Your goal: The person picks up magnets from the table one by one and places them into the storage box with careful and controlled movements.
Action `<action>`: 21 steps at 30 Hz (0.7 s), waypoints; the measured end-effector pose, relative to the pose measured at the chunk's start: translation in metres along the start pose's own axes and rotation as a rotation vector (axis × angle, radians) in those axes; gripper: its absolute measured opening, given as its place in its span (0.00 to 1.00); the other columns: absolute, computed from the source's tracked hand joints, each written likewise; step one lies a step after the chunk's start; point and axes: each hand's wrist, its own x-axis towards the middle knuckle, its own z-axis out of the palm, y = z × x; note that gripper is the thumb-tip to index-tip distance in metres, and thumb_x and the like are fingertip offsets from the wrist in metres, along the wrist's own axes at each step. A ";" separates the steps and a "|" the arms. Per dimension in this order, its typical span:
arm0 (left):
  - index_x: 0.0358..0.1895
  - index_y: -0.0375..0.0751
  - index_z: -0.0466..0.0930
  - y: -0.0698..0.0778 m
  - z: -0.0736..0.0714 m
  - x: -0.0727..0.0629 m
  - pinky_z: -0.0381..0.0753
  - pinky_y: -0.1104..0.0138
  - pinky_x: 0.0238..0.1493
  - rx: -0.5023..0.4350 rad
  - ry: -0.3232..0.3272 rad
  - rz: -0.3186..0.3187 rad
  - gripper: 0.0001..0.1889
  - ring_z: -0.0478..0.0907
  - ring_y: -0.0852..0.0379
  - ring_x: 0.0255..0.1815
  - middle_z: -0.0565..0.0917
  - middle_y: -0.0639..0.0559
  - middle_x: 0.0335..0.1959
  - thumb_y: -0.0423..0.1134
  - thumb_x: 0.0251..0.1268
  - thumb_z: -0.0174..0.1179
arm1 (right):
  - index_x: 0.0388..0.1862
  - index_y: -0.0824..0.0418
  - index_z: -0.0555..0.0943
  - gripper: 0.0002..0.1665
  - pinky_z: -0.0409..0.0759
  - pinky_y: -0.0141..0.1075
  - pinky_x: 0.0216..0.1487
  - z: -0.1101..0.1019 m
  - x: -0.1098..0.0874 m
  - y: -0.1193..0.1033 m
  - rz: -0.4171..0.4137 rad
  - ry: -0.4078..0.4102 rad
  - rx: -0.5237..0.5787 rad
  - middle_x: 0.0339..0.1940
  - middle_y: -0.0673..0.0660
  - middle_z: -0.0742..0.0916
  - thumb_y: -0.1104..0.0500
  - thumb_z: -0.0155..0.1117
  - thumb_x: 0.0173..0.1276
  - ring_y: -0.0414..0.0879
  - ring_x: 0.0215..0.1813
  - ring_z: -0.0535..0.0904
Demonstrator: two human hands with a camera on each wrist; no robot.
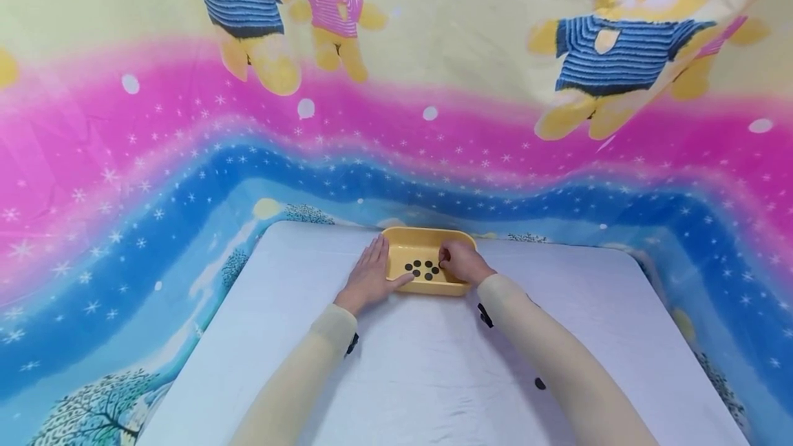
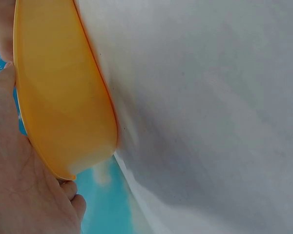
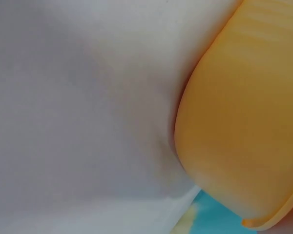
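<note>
A shallow yellow tray (image 1: 396,290) stands at the far edge of the white table, with several small dark round discs (image 1: 417,263) lying on its bottom. My left hand (image 1: 367,277) holds its fingers straight along the tray's left rim, thumb stretched over the front edge. In the left wrist view that hand (image 2: 19,165) lies against the rim of the yellow tray (image 2: 63,87). Inside the tray's right part, my right hand (image 1: 463,261) has curled fingers and pinches a dark disc at its fingertips, mostly hidden. The right wrist view shows mainly the tray's outer wall (image 3: 244,107).
On the white table (image 1: 403,377) a dark oval piece (image 1: 540,383) lies beside the right forearm. A printed cloth (image 1: 434,150) with bears and snowflakes hangs behind the table and surrounds its sides.
</note>
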 end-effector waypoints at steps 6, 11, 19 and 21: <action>0.88 0.31 0.40 -0.001 -0.001 -0.001 0.41 0.52 0.89 -0.005 -0.003 0.005 0.64 0.38 0.42 0.91 0.39 0.38 0.90 0.83 0.70 0.44 | 0.35 0.57 0.82 0.08 0.80 0.40 0.38 0.003 0.002 -0.003 0.040 0.003 -0.028 0.32 0.52 0.84 0.67 0.69 0.74 0.47 0.35 0.79; 0.88 0.32 0.39 0.000 -0.002 -0.002 0.41 0.52 0.89 -0.011 -0.007 -0.002 0.64 0.36 0.44 0.91 0.38 0.40 0.90 0.83 0.70 0.44 | 0.35 0.57 0.82 0.08 0.82 0.41 0.39 0.006 0.003 -0.005 0.066 0.017 -0.060 0.33 0.52 0.85 0.66 0.69 0.74 0.47 0.36 0.80; 0.88 0.33 0.39 -0.001 -0.001 -0.001 0.39 0.53 0.89 0.000 -0.008 -0.008 0.64 0.35 0.45 0.91 0.40 0.38 0.90 0.84 0.69 0.43 | 0.32 0.56 0.80 0.10 0.80 0.41 0.35 0.011 0.002 -0.007 0.065 0.079 -0.121 0.29 0.52 0.83 0.66 0.70 0.73 0.47 0.32 0.78; 0.88 0.33 0.38 -0.001 -0.001 -0.001 0.39 0.53 0.89 0.000 -0.007 -0.009 0.65 0.36 0.44 0.91 0.40 0.38 0.90 0.84 0.69 0.42 | 0.31 0.56 0.80 0.11 0.79 0.41 0.34 0.012 0.002 -0.007 0.062 0.092 -0.124 0.28 0.52 0.83 0.66 0.69 0.74 0.47 0.31 0.78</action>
